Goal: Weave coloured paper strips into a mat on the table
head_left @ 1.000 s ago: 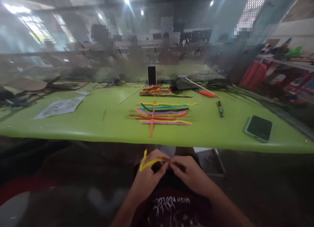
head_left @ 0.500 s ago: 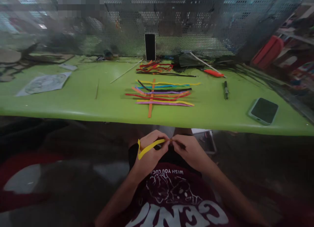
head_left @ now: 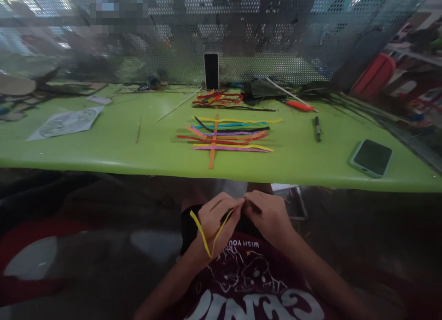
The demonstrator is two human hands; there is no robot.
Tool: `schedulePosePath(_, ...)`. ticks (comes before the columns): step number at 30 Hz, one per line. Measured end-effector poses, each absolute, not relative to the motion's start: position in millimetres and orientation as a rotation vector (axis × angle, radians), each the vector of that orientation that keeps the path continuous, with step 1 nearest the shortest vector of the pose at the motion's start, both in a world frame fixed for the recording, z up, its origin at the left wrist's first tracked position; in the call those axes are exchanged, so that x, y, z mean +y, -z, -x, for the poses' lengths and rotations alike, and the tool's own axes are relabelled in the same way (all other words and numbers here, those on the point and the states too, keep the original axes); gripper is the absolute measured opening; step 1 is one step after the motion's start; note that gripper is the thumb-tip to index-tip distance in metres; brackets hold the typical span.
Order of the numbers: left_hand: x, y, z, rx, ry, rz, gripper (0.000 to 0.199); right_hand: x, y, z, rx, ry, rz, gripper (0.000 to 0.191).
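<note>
My left hand (head_left: 216, 221) is closed, with thumb and fingertips pinched on a narrow yellow strip (head_left: 203, 235). The strip's loose part hangs back over that hand and wrist, bent in a sharp V. Fingertip to fingertip with it, my right hand (head_left: 271, 215) is also pinched; what lies between its fingers is hidden. Both hands are above my lap, below the table's front edge. Ahead on the table, several coloured strips, a red strip (head_left: 186, 137) among them, lie side by side across one upright orange strip (head_left: 212, 160).
The green table (head_left: 103, 154) carries a tangled pile of strips (head_left: 221, 98), a standing phone (head_left: 212, 71) and thin sticks. To the right are an orange-handled tool (head_left: 299, 106), a dark pen-like tool (head_left: 317, 129) and another phone (head_left: 373, 158). A printed paper (head_left: 65, 122) lies left.
The yellow strip's loose end has swung down toward my left wrist, its bend now lower and sharper. My hands have turned slightly, fingertips still together. The view has tilted up a little.
</note>
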State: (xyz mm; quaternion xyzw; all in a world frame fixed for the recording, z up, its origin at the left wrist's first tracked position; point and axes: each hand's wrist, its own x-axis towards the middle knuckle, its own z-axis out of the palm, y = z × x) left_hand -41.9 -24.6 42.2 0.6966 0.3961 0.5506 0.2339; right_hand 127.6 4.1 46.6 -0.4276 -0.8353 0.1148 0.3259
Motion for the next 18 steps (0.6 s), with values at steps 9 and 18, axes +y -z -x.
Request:
schedulePosePath(9,-9.8,-46.3,40.0,1.17,-1.474,-1.436,0.009,10.1,-55.9,-124.5,-2.046,-0.685,1.113,0.023)
schedulePosePath(18,0.8,-46.7,44.6,1.099,-1.432,-1.639,0.005,16.1,-64.8,-130.2,-2.039,-0.721,1.119,0.019)
